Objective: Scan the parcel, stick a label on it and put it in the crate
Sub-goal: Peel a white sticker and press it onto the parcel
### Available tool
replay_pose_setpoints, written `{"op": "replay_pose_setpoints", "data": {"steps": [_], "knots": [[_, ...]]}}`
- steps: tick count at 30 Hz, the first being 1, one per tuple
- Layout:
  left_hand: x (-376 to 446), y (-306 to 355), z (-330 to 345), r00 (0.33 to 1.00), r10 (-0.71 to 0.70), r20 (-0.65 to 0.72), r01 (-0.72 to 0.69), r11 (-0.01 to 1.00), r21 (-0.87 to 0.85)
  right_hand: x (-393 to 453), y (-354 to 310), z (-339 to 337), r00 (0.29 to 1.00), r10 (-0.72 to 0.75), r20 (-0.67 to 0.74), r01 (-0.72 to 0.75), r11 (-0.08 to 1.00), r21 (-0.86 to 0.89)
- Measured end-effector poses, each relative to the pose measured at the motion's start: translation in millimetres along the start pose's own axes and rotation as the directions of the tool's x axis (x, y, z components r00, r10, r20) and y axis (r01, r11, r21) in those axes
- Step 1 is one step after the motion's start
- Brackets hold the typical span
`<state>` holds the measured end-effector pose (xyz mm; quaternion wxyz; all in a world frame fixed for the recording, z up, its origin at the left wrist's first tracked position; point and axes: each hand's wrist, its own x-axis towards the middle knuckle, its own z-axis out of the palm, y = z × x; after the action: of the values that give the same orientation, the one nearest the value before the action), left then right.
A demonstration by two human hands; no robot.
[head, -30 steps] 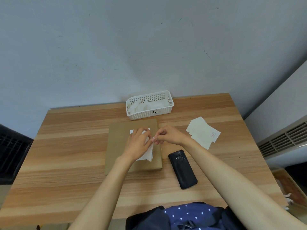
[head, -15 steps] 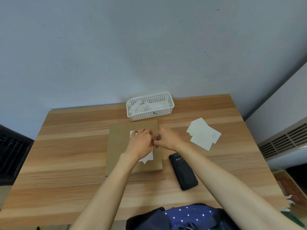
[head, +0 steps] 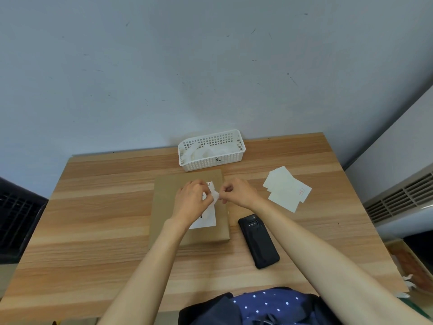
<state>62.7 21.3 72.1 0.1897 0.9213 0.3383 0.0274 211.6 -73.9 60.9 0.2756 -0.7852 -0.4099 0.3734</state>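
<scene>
On the wooden table (head: 93, 207) a flat brown parcel (head: 168, 191) lies just in front of a white crate (head: 212, 158) holding crumpled paper. Above the parcel, the left hand (head: 191, 202) and the right hand (head: 237, 192) both pinch a white label (head: 208, 214) at its upper corner. A black phone (head: 259, 240) lies beside the parcel, loose label sheets (head: 285, 188) further right.

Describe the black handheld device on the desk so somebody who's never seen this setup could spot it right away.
Start at the wooden table and find the flat brown parcel in its middle, where both hands are working on a white label. Just right of the parcel's near corner, under the right forearm, lies the black device, lengthwise and flat. It is the only dark thing on the tabletop; the paper slips and basket beyond it are white.
</scene>
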Motion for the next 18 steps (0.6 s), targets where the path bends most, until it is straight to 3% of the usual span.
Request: {"op": "replay_pose_setpoints", "data": {"steps": [8,18], "knots": [[0.7,-3.0,-9.9,0.993,-0.108,-0.046,0.095,0.969,-0.226,-5.8,5.7,-6.1,0.994,0.092,0.066,-0.105,0.971,0.216],[-0.8,-3.1,-18.2,0.990,-0.112,-0.087,0.070,0.921,-0.382,-3.4,17.5,-4.6,0.983,0.163,0.081,-0.178,0.947,0.267]]}}
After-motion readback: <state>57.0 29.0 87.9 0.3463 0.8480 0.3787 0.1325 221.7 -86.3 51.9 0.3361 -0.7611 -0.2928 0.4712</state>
